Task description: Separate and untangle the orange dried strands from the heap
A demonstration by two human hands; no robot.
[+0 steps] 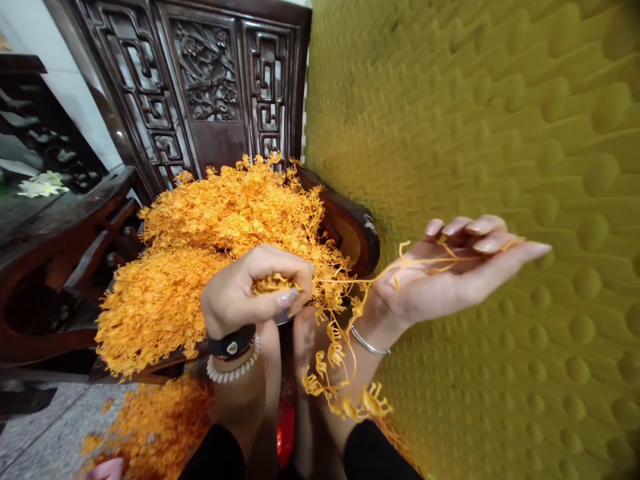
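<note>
My left hand [257, 287] is closed in a loose fist around a bunch of thin orange strands [270, 285]. My right hand [450, 267] is turned palm up, thumb and forefinger pinching the end of an orange branched sprig [367, 283]. Its stem crosses the right palm and stretches over to the left fist. Curled, claw-like tips hang from the sprig in front of the right wrist. Just beyond the left hand lies a large heap of similar orange sprigs [225, 233], piled on a dark wooden chair. The left fist hides part of that heap.
The chair's carved back [215, 80] rises behind the heap. To the right stands an olive-yellow embossed surface [500, 133]. More orange sprigs [160, 427] lie on the grey floor [50, 420]. A red object [285, 430] shows between the legs, and white flowers [43, 185] sit at left.
</note>
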